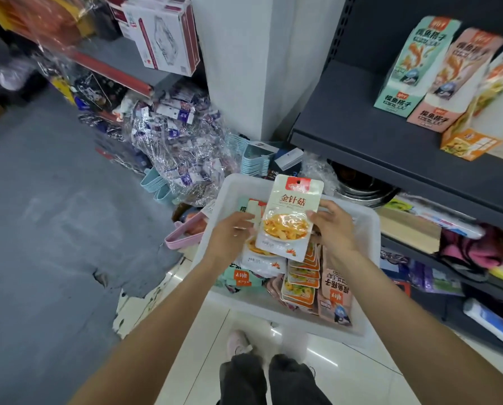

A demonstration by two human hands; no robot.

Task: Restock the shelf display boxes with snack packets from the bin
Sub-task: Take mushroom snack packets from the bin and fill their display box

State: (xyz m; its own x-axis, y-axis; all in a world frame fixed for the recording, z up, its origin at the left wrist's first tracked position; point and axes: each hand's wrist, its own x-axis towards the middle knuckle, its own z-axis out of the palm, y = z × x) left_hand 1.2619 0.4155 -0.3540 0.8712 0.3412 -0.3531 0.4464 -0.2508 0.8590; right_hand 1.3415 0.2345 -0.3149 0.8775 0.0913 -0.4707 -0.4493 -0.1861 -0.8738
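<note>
Hidden or unclear: the display boxes (pixel 437 80) on the dark shelf (pixel 390 141) at upper right are motion-blurred, and the rightmost ones are cut by the frame edge; their contents do not show. The far wall of the white bin (pixel 364 325) is partly covered by the raised packet. Goods in clear wrap piled on the floor beyond the bin are too crumpled and glossy to identify. Lower shelf levels at right are cluttered and soft in focus. Only knees and one pink shoe (pixel 237 343) of the person show at bottom.

Hands: both reach over the bin and together hold a white snack packet (pixel 288 217) with a red top tab and a picture of yellow strips, upright, above the bin's contents. The left hand (pixel 230 238) grips the packet's left lower edge, fingers curled; a second similar packet lies just under it, contact uncertain. The right hand (pixel 333 226) pinches the right edge, thumb on the front.

In the bin: orange-edged packets (pixel 303 276) stacked in a row, pink packets (pixel 335 293) at the right, a mint-green packet (pixel 238 280) at the left.
</note>
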